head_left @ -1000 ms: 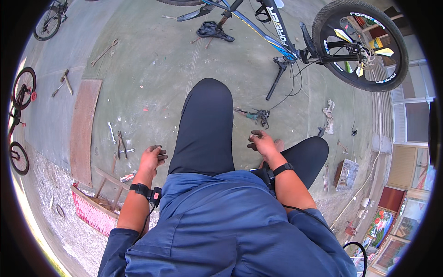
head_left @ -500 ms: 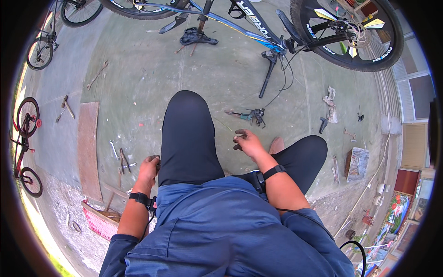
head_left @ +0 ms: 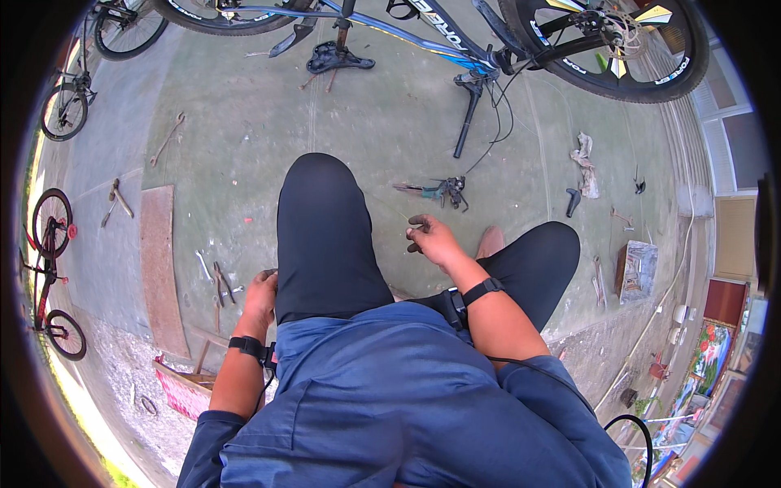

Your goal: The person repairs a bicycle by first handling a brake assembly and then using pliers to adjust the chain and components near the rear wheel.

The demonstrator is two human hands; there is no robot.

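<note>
My right hand point(head_left: 417, 236) hangs in the middle, fingers loosely bent and apart, holding nothing I can see; a faint thin strand lies near its fingertips. Above it on the floor is a green-and-black tool or assembly point(head_left: 446, 191) with a cable running up to the upturned bicycle point(head_left: 443, 37). My left hand point(head_left: 260, 293) is beside my left thigh point(head_left: 325, 236), fingertips partly hidden; whether it holds anything is unclear. Left of it lie pliers point(head_left: 221, 282) and a spanner point(head_left: 206, 267). A detached handlebar stem point(head_left: 468, 118) hangs or lies below the bicycle's front end.
A saddle point(head_left: 338, 61) is at the top. Two bicycles point(head_left: 50, 244) point(head_left: 65, 110) stand left, beside a long board point(head_left: 167, 268), a hammer point(head_left: 120, 195) and a pink-sided frame point(head_left: 183, 382). Right are a rag point(head_left: 584, 167), scattered tools point(head_left: 599, 281), a metal box point(head_left: 634, 268) and a wall.
The view has shifted, with the main bicycle higher in frame. Both hands have moved left in frame, my right hand slightly upward, my left hand's fingertips closer against the thigh.
</note>
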